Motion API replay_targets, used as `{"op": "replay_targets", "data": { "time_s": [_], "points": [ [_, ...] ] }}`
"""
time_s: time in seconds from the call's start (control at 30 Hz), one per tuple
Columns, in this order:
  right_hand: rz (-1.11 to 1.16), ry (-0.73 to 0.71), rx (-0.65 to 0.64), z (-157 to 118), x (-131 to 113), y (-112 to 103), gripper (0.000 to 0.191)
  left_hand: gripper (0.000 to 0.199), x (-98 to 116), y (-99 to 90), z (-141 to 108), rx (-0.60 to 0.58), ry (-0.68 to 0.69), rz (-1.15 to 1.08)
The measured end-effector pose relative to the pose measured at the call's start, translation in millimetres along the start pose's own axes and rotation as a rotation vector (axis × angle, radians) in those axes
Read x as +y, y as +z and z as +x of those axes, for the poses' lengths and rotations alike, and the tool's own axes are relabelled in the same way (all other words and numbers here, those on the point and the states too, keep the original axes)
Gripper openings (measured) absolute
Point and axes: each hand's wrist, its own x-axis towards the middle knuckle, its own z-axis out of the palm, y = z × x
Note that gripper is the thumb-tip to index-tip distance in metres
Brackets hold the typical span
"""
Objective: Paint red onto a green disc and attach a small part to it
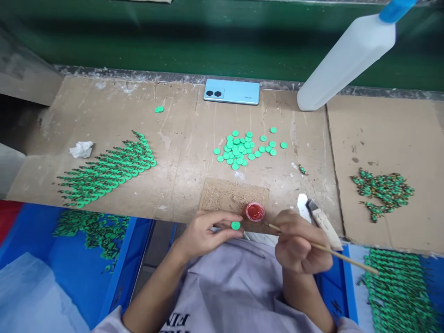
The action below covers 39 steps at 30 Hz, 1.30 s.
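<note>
Near the table's front edge my left hand (208, 233) pinches a round green button (236, 225) between thumb and fingers, its flat face turned up. My right hand (302, 240) grips a thin wooden stick (343, 257), whose tip points left beside a small jar of red paste (255, 212). That jar stands on a brown corkboard-like piece (225, 194), just beyond both hands. Past it lies a loose pile of green buttons (239, 150). To the left, rows of green discs with dark beaded ends (111, 173) are laid out in slanting lines.
A blue phone (231, 92) and a tall white bottle (347, 60) are at the back. Right of my hand lie a utility knife (324, 224) and a heap of small green-and-brown beaded pieces (383, 190). Blue bins (121, 268) flank my lap; crumpled tissue (81, 149) lies left.
</note>
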Motion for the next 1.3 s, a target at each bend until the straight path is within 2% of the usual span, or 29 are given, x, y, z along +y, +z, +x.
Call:
{"op": "replay_targets", "data": {
  "time_s": [0.1, 0.2, 0.33, 0.5, 1.07, 1.17, 1.3],
  "points": [
    [0.093, -0.067, 0.053, -2.4, -9.5, 12.4, 0.03, 0.024, -1.2, 0.2, -0.6, 0.001, 0.001, -0.02],
    [0.115, -0.056, -0.003, -5.6, -11.7, 17.8, 0.034, 0.024, -2.7, 0.8, -1.5, 0.0, -0.003, -0.023],
    [0.078, -0.065, -0.11, -9.1, -6.2, 14.2, 0.039, 0.022, -3.6, 2.3, -1.6, 0.006, 0.024, -0.032],
    [0.095, -0.057, -0.175, -12.0, -0.1, 12.9, 0.042, 0.02, -1.7, 2.1, -0.6, 0.015, 0.05, -0.034],
    [0.096, -0.081, -0.263, -13.2, 0.4, 12.4, 0.035, 0.02, -1.8, 0.4, -0.7, -0.023, -0.021, -0.047],
    [0.126, -0.072, -0.233, -16.6, 2.0, 11.4, 0.033, 0.021, -0.1, -0.5, 0.0, -0.024, -0.041, -0.054],
    [0.097, -0.067, -0.242, -26.0, 5.6, 8.2, 0.04, 0.02, 1.7, -0.7, 0.6, -0.021, -0.046, -0.078]
  ]
}}
